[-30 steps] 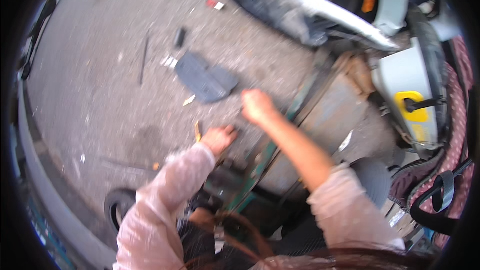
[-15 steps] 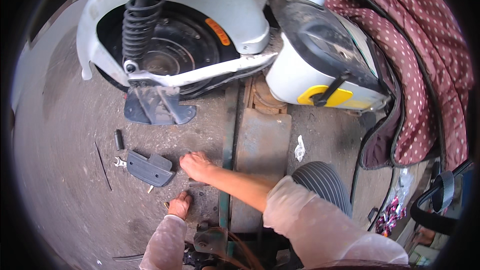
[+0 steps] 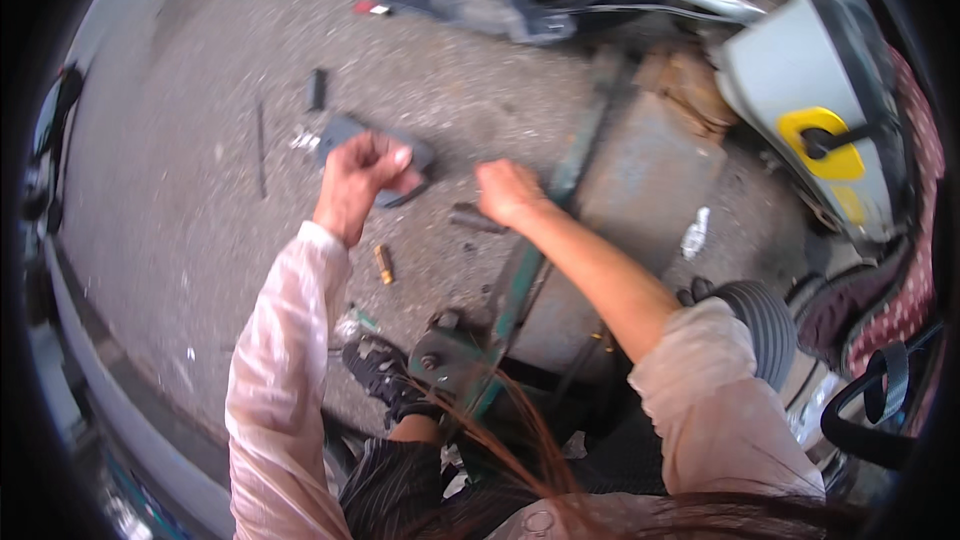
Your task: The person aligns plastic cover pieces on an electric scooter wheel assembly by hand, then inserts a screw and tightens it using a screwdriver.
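Watching from here: the left hand [image 3: 358, 185] has its fingers curled in toward the thumb over a dark grey, moulded, plastic-looking pad [image 3: 345, 128] on the gritty grey ground [image 3: 180, 190], but I can't tell if it's touching that or pinching something small. The right hand [image 3: 510, 195] is balled up, with a dull dark tube [image 3: 475, 218] at its eight o'clock; no idea whether it's actually gripping it. The pad's around half nine from there. Imo, steady the pad by opposite edges, and take the tube mid-length, since something that round probably rolls. Texture-wise, there's a stubby brass-coloured piece [image 3: 384, 264] around half five from the left hand, a short black cylinder [image 3: 316, 89] at eleven, a skinny dark rod [image 3: 261, 150] at half nine, plus a smooth, pale scooter panel [image 3: 790, 70] with a yellow inset at two from the right.
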`<act>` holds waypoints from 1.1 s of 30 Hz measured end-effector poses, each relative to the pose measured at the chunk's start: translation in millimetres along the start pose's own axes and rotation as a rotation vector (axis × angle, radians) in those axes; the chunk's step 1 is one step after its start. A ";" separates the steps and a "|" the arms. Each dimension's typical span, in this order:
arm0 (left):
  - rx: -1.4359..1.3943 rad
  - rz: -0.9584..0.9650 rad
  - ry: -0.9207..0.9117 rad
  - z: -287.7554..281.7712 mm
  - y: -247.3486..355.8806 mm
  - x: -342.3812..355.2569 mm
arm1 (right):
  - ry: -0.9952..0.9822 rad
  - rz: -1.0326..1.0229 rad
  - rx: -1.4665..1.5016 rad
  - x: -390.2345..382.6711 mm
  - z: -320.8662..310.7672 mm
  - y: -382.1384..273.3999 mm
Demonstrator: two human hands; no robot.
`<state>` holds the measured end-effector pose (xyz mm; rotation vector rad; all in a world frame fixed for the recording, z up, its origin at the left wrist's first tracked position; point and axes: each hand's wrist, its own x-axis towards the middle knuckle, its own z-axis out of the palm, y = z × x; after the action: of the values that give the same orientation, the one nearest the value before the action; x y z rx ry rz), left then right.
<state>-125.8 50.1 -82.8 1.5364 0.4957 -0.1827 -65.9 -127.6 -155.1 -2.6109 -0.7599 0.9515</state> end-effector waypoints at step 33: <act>-1.084 -0.269 0.479 -82.5 -87.9 -165.5 | 0.419 -0.311 0.269 54.9 18.9 -127.1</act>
<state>-325.4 95.4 -90.2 0.4281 0.9780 0.2379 -91.6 9.5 -146.4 -2.2573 -0.8244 0.3699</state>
